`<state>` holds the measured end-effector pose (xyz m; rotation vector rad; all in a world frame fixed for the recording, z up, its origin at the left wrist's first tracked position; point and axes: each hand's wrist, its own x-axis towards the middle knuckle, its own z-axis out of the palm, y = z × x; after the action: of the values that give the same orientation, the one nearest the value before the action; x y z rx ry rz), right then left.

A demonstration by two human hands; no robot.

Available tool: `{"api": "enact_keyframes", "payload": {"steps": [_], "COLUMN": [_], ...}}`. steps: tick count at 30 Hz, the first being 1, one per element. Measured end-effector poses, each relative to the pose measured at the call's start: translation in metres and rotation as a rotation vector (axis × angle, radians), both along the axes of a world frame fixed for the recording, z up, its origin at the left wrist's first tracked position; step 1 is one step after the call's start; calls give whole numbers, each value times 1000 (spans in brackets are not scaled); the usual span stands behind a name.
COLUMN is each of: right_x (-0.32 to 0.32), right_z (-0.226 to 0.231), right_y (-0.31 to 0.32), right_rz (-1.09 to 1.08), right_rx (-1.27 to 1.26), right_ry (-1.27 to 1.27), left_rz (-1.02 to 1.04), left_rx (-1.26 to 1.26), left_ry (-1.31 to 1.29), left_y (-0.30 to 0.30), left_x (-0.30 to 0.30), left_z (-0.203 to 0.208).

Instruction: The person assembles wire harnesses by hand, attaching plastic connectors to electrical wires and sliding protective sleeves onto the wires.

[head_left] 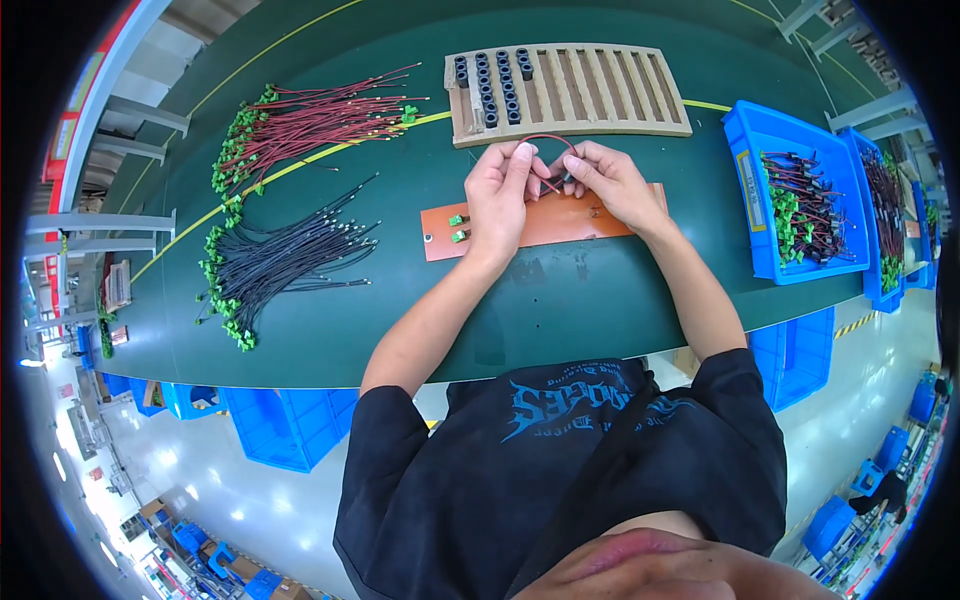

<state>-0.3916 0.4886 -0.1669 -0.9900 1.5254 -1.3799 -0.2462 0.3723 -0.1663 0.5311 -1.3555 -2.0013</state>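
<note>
Both hands meet over an orange board (560, 225) on the green table. My left hand (500, 195) and my right hand (605, 180) pinch a thin red and black wire pair (548, 140) that loops up between them. Something small and dark sits at my right fingertips; I cannot tell what it is. Two small green connectors (458, 227) lie on the board's left end. Just beyond my hands a slotted wooden rack (600, 90) holds several black ring cores (490, 85) in its left slots.
A bundle of red wires with green connectors (300, 125) and a bundle of black ones (270, 270) lie at the left. Blue bins (790, 200) of finished wire sets stand at the right. More blue bins (290, 425) stand on the floor below the table's near edge.
</note>
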Motion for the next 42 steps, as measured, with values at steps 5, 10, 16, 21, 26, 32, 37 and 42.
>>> {"api": "enact_keyframes", "payload": {"steps": [5,10,16,21,26,32,37,42], "right_x": [2,5,3,-1,-1,-2,-1,-1], "right_z": [-3,14,13,10,11,12,12,12], "right_y": [-3,-4,-11,-13,-13,-12,-11,-11], "right_rz": [-76,-111,-140,-134,-134,-128,-126,-131], "right_rx": [38,127,135,122,137,132,129,129], "right_ry": [-117,-127,-241,-304,-328,-351,-354,-362], "left_rz": [-39,-33,-15,-44,-32,62,80,70], "left_rx": [36,105,110,136,93,-62,-6,26], "left_ry": [59,83,71,95,100,12,16,38], "left_y": [1,2,-1,-3,1,5,6,6], "left_x": [1,5,3,1,4,3,3,4], "left_z": [-13,-16,-14,-13,-14,-19,-17,-15]}}
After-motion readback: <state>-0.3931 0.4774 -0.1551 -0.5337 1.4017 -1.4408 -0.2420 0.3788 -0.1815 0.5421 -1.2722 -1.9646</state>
